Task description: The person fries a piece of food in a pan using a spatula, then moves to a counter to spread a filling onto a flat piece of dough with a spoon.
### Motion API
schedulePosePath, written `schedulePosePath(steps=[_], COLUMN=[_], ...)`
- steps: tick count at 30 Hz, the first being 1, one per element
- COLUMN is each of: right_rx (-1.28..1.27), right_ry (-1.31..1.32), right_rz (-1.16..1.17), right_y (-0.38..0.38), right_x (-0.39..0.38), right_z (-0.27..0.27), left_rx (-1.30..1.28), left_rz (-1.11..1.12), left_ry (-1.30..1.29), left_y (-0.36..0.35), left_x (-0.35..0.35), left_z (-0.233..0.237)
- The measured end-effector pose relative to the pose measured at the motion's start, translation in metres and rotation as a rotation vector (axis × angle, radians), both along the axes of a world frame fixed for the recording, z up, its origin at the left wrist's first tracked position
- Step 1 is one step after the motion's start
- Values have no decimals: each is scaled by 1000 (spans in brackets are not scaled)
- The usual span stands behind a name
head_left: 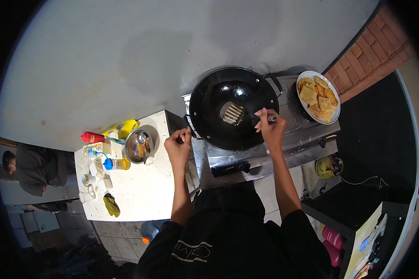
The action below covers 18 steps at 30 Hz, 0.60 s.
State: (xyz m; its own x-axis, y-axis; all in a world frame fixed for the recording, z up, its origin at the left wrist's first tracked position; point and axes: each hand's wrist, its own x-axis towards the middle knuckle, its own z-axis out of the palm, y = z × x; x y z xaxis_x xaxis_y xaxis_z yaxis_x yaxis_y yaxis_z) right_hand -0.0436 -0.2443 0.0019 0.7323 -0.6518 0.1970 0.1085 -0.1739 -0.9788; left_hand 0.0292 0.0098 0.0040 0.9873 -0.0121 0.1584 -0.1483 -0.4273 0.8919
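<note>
A black wok (pixel 209 88) sits on the left side of a steel gas stove. Inside it, near the middle, lies the slotted head of a spatula (pixel 232 113), with pale stripes showing at its slots. My right hand (pixel 270 129) is closed around the spatula's handle at the wok's right rim, some fingers lifted. At the left rim, my left hand (pixel 177 148) has its fingers pinched at the wok's side handle (pixel 186 122). A little shiny liquid shows around the spatula head. To the right, a white plate (pixel 336 116) holds several golden fried pieces.
On the white table (pixel 144 200) at left stand a metal bowl (pixel 128 149) with a ladle and food, a red bottle (pixel 92 137), a blue-capped jar (pixel 118 164), cups and a green cloth (pixel 111 205). The stove (pixel 284 155) has front knobs. Another person (pixel 42 169) is at far left.
</note>
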Motion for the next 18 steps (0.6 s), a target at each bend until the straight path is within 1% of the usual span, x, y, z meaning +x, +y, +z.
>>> schedulePosePath(steps=[4,6,7,9,10,11,12,13,15,16,18], right_rx=[68,-148,-148,-260,-261,-339,-416,-417,-511,-510,-397], right_ry=[-51,-95,-95,12,13,64,115,115,101,103,166], right_rz=[20,140,134,209,206,226,247,245,296,293,318], right_y=[-8,-16,-19,-24,-28,-34,-39,-45,-55,-56,-58], right_x=[-17,-29,-36,-52,-60,-68,-74,-81,-93,-98,-105], right_z=[12,27,35,48,52,56,57,55,49,47,42], left_rx=[-30,-35,-44,-36,-28,-30,-7,16,19,23,19], left_rz=[-3,4,18,17,20,17,27,37,37,40,35], left_ry=[-13,8,31,19,4,3,13,24,15,5,-4], left_y=[0,-1,-2,-3,-2,-2,-2,-2,-3,-3,-3], left_x=[-1,-3,-4,-4,-4,-3,-3,-3,-2,-2,-2], left_z=[-3,1,2,0,0,0,0,-1,-2,-3,-3])
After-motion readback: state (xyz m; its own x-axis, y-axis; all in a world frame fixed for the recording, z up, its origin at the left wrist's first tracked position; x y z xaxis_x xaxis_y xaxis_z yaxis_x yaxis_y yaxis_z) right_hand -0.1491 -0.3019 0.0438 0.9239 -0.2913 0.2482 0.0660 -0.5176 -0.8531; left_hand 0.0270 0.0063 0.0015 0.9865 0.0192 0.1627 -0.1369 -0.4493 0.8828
